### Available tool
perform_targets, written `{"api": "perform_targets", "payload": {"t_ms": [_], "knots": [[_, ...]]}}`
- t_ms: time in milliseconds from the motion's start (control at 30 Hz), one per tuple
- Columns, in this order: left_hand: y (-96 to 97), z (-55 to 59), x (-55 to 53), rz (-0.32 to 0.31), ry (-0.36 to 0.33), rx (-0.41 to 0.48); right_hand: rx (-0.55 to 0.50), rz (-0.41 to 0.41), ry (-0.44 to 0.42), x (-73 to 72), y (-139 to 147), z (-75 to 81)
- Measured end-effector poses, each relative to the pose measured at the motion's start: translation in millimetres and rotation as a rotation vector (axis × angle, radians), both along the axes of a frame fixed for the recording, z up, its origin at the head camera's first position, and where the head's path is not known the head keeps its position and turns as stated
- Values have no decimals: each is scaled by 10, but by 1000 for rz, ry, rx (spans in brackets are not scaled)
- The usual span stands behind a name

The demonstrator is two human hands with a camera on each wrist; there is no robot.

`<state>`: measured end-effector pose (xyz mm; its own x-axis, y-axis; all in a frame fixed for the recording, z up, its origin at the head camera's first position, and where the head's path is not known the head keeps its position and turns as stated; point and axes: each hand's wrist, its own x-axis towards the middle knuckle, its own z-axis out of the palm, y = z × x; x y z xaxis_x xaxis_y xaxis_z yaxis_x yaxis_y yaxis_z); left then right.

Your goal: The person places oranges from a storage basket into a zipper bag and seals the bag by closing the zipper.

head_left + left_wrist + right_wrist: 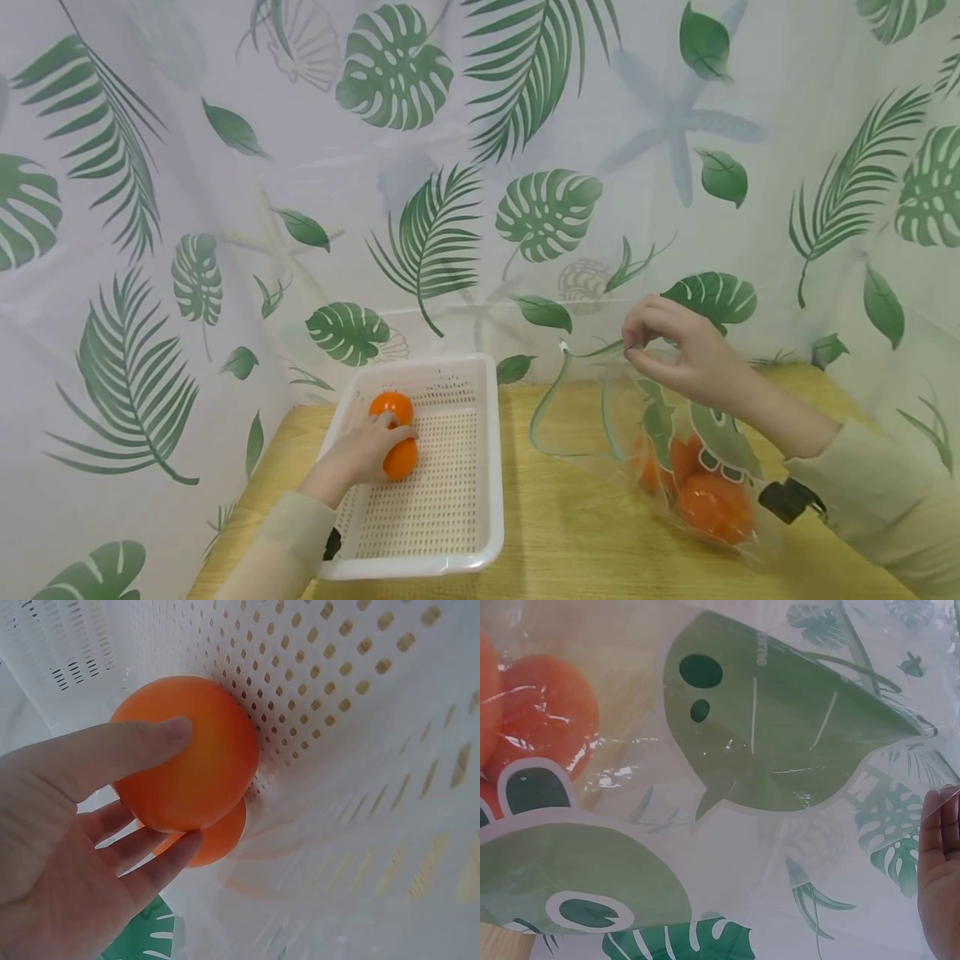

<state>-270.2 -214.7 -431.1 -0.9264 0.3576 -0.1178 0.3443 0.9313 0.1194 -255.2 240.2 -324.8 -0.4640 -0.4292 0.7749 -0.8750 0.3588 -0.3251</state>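
Basket of white plastic (492,467): inside, left hand (365,450) grips round orange fruit (214,780). Right of basket, right hand (686,346) pinches clear plastic bag (660,425).

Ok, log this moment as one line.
left hand: grips orange fruit in white basket | right hand: pinches clear bag at the top | inside bag: orange fruits

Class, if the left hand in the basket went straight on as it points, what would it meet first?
The left hand touches one round orange fruit, so that comes first; beyond, perhaps the second fruit or the white perforated basket, depth being unclear.
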Motion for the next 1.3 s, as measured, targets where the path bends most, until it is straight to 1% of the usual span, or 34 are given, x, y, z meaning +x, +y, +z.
{"api": "perform_targets", "payload": {"t_ms": [233,500,633,800,1067,1300], "knots": [[13,4,-4,0,10,-16,-1,1,-12,10,0,4],[18,2,-30,2,-26,-35,-2,13,-16,7,17,4],[29,13,-22,-25,-22,-36,0,5,-12,20,11,6],[65,32,10,-74,3,-23,6,-2,-17,24,10,4],[83,67,26,-103,39,-3,10,1,-7,18,2,-3],[84,145,52,-140,74,11,6,10,-4,24,-4,-3]]}}
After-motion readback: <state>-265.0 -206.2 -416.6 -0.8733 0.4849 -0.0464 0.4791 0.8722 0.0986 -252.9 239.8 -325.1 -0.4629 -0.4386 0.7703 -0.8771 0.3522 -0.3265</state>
